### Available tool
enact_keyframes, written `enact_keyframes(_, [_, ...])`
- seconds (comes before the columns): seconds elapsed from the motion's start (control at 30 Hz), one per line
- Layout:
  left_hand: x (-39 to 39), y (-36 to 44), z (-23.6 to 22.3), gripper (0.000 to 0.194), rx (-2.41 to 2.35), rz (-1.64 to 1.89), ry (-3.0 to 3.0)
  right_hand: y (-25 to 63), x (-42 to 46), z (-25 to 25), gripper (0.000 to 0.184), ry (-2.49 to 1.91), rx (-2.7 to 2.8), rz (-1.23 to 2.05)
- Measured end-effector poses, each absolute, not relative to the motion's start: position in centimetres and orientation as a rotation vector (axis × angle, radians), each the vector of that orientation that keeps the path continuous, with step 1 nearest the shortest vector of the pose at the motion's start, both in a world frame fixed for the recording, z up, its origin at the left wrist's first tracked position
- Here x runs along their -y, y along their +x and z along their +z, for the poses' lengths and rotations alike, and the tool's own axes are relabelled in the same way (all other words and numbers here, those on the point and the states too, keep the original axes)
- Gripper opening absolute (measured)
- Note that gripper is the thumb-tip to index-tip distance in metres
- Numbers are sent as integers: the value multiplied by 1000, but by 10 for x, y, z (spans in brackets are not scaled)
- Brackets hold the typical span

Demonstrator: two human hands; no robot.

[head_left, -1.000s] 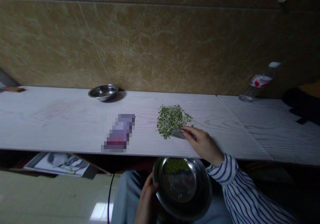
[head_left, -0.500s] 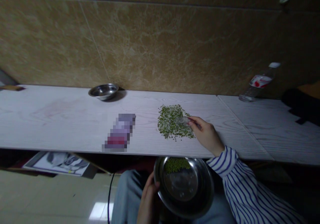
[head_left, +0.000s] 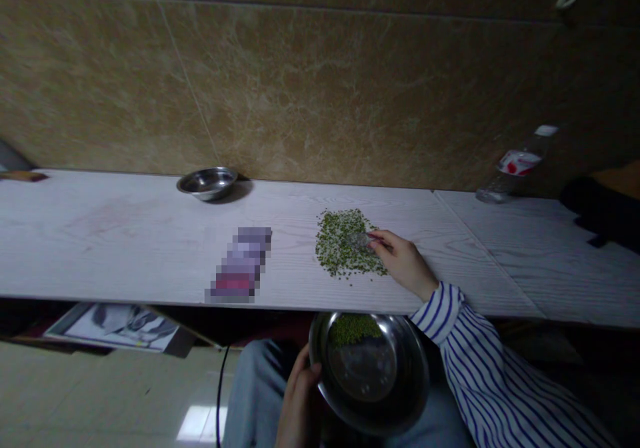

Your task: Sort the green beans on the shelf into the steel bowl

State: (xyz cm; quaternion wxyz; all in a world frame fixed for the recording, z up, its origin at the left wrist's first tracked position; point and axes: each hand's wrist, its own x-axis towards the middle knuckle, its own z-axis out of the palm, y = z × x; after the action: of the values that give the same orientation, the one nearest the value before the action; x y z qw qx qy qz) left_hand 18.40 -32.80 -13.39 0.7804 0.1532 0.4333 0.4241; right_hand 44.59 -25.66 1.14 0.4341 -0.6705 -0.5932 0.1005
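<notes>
A scatter of small green beans [head_left: 345, 243] lies on the white wooden table [head_left: 125, 235]. My right hand [head_left: 403, 263], in a blue-striped sleeve, pinches a metal spoon [head_left: 361, 239] whose bowl rests in the pile's right side. Below the table edge my left hand [head_left: 297, 401] grips the rim of a steel bowl [head_left: 370, 371] held over my lap. A small heap of green beans [head_left: 354, 328] sits at the far side of that bowl.
A second, smaller steel bowl [head_left: 207, 183] stands at the back by the brown tiled wall. A blurred flat packet [head_left: 240, 266] lies left of the beans. A plastic bottle [head_left: 515, 165] leans at the back right. A dark object [head_left: 600, 211] sits at the far right.
My right hand has moved the spoon from the near edge of the pile up and away, into the pile's right side. The bowl in my left hand has stayed about where it was.
</notes>
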Motion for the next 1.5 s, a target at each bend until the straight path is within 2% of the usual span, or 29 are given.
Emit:
enact_keyframes(0.47, [348,187,-73,50,-791,933,333,438,269,22,24,-1574,1547,398])
enact_keyframes(0.83, [348,187,-75,54,-818,878,352,437,287,29,24,-1573,1659,465])
enact_keyframes(0.97, [349,189,-73,50,-818,913,376,437,290,32,24,-1589,1633,416])
enact_keyframes(1.5, [352,189,-67,57,-820,917,358,423,303,31,23,-1581,1701,387])
